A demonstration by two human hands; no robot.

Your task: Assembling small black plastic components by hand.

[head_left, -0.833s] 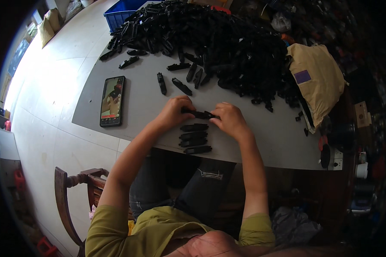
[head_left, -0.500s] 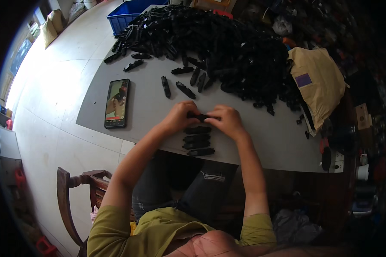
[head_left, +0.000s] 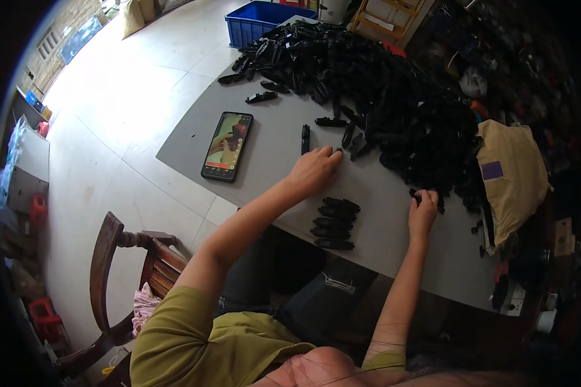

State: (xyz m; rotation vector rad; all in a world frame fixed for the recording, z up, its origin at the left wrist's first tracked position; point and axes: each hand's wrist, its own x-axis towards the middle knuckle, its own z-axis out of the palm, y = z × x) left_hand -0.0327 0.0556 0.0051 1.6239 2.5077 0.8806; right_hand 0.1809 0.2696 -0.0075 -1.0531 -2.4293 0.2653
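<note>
Hands (head_left: 314,170) (apart) at black parts (head_left: 394,109)

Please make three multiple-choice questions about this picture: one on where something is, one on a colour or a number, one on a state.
1. Where does the phone lie?
A. on the grey table, to the left of the left hand
B. on the wooden chair
C. on the floor

2. What colour is the crate beyond the big pile of parts?
A. red
B. blue
C. green

3. What is the state of the phone's screen?
A. dark
B. cracked
C. lit, with a picture on it

Answers:
1 A, it lies flat on the table left of the left hand.
2 B, the crate at the table's far end is blue.
3 C, the screen shows a bright picture.
</note>
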